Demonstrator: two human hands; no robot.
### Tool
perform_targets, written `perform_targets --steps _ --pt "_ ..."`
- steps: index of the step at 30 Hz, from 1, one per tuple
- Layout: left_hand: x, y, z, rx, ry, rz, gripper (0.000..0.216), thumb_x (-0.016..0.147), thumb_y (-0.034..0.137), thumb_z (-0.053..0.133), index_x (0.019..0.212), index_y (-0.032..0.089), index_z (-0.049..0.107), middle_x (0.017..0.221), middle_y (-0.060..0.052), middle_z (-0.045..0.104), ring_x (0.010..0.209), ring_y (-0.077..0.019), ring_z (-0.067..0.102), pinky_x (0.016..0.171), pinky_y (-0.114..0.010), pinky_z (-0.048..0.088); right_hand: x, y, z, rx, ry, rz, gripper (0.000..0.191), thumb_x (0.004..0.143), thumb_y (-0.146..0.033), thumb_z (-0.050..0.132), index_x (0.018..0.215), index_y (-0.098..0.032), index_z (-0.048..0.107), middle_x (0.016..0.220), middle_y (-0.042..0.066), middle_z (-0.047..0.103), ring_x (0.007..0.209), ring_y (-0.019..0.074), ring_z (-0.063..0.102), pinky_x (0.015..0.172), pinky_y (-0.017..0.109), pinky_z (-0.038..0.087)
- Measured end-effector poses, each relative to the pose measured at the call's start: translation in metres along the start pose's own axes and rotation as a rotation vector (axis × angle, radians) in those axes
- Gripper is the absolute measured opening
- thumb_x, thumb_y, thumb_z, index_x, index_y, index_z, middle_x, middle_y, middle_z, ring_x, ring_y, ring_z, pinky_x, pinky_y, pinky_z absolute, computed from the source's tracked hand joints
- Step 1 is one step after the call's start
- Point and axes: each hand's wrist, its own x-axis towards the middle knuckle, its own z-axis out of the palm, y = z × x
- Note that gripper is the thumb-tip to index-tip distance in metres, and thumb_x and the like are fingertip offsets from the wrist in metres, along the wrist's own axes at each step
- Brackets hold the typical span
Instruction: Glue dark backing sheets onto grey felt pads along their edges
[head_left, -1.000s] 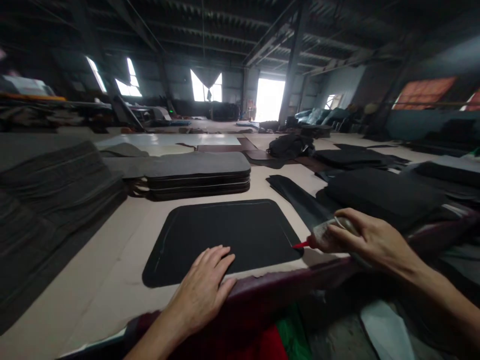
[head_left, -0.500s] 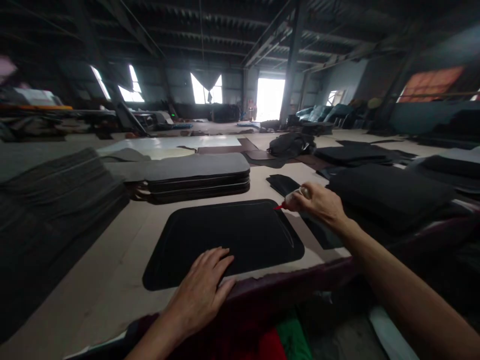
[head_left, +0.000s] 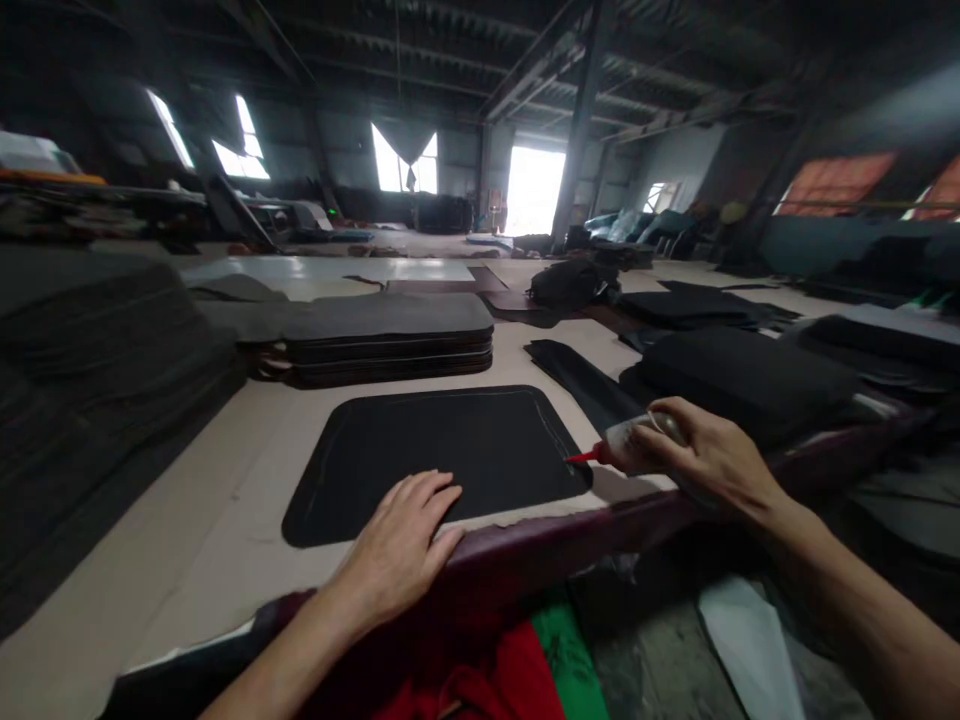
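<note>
A black mat with rounded corners lies flat on the table in front of me. Thin pale lines run along its border. My left hand rests with fingers spread on the mat's near edge, thumb at the table's edge. My right hand is wrapped round a glue bottle with a red nozzle. The bottle is tilted, its tip down at the mat's right border, by the pale line there. Whether the tip touches the mat, I cannot tell.
Behind the mat sits a stack of grey-topped sheets. A tall pile of dark sheets rises at the left. Black folded material and a dark strip lie to the right. Dark red cloth covers the table's front edge.
My right hand has brought the glue bottle from the mat's far right corner down its right border toward me. My left hand stays on the near edge. The view has shifted slightly.
</note>
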Motion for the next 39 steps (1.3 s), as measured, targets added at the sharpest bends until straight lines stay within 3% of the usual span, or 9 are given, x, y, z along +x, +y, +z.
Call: perform_targets --steps 7,12,15,17,20,23,26,33,39 --pt "0.001 -0.001 0.002 -0.009 -0.013 -0.013 0.041 0.097 0.036 0.051 0.135 0.021 0.056 0.145 -0.010 0.052 0.137 -0.0292 0.044 0.117 -0.055 0.036 -0.033 -0.001 -0.003 0.151 -0.003 -0.016 0.045 0.085 -0.061 0.057 0.107 -0.022 0.065 0.096 0.006 0.069 0.083 0.0263 0.066 0.069 0.035 0.048" --pt "0.002 0.002 0.002 -0.078 -0.013 -0.020 0.041 0.096 0.036 0.054 0.134 0.020 0.057 0.145 -0.011 0.052 0.137 -0.0298 0.044 0.118 -0.054 0.035 -0.028 -0.025 0.007 0.206 -0.028 -0.112 0.041 0.086 -0.058 0.058 0.106 -0.022 0.065 0.099 0.006 0.069 0.086 0.0259 0.065 0.073 0.036 0.049" --pt "0.000 -0.004 -0.013 -0.213 0.039 -0.018 0.040 0.100 0.037 0.046 0.134 0.018 0.056 0.144 -0.011 0.052 0.135 -0.0254 0.047 0.115 -0.046 0.040 -0.018 -0.048 0.021 0.236 -0.075 -0.200 0.038 0.089 -0.056 0.058 0.107 -0.023 0.064 0.098 0.005 0.068 0.085 0.0244 0.064 0.073 0.035 0.048" --pt "-0.007 -0.017 -0.029 -0.268 0.161 -0.070 0.038 0.102 0.035 0.039 0.132 0.018 0.056 0.140 -0.010 0.055 0.131 -0.0221 0.050 0.113 -0.041 0.042 -0.010 -0.065 0.031 0.260 -0.103 -0.265 0.037 0.091 -0.055 0.057 0.108 -0.023 0.064 0.097 0.005 0.068 0.084 0.0233 0.064 0.073 0.034 0.047" --pt "-0.027 -0.052 -0.052 -0.205 0.333 -0.220 0.038 0.101 0.034 0.035 0.126 0.018 0.060 0.130 -0.010 0.060 0.124 -0.0232 0.053 0.111 -0.044 0.042 0.002 -0.093 0.046 0.299 -0.131 -0.366 0.036 0.093 -0.054 0.056 0.110 -0.022 0.063 0.099 0.005 0.067 0.085 0.0223 0.063 0.073 0.033 0.046" --pt "-0.054 -0.092 -0.061 -0.122 0.314 -0.353 0.039 0.098 0.032 0.036 0.121 0.015 0.062 0.122 -0.011 0.064 0.116 -0.0266 0.056 0.106 -0.048 0.043 0.012 -0.122 0.058 0.331 -0.166 -0.461 0.035 0.094 -0.051 0.057 0.110 -0.021 0.061 0.102 0.005 0.066 0.087 0.0218 0.061 0.075 0.032 0.044" --pt "-0.075 -0.116 -0.058 -0.108 0.252 -0.410 0.037 0.098 0.031 0.036 0.118 0.017 0.063 0.117 -0.010 0.066 0.112 -0.0265 0.058 0.103 -0.047 0.045 0.021 -0.152 0.068 0.367 -0.208 -0.553 0.031 0.094 -0.048 0.056 0.109 -0.021 0.060 0.103 0.005 0.066 0.088 0.0212 0.061 0.076 0.033 0.044" --pt "-0.083 -0.113 -0.051 -0.128 0.302 -0.393 0.032 0.098 0.019 0.037 0.118 0.020 0.062 0.113 -0.007 0.067 0.107 -0.0224 0.060 0.097 -0.041 0.049 0.035 -0.208 0.093 0.429 -0.237 -0.682 0.028 0.095 -0.046 0.054 0.106 -0.021 0.059 0.098 0.005 0.065 0.085 0.0212 0.060 0.072 0.031 0.042" --pt "-0.086 -0.109 -0.051 -0.101 0.276 -0.389 0.037 0.091 0.008 0.040 0.119 0.018 0.062 0.113 -0.009 0.068 0.108 -0.0235 0.059 0.097 -0.043 0.050 0.040 -0.235 0.114 0.468 -0.244 -0.716 0.028 0.094 -0.044 0.055 0.108 -0.020 0.059 0.100 0.005 0.065 0.086 0.0212 0.060 0.072 0.031 0.042"
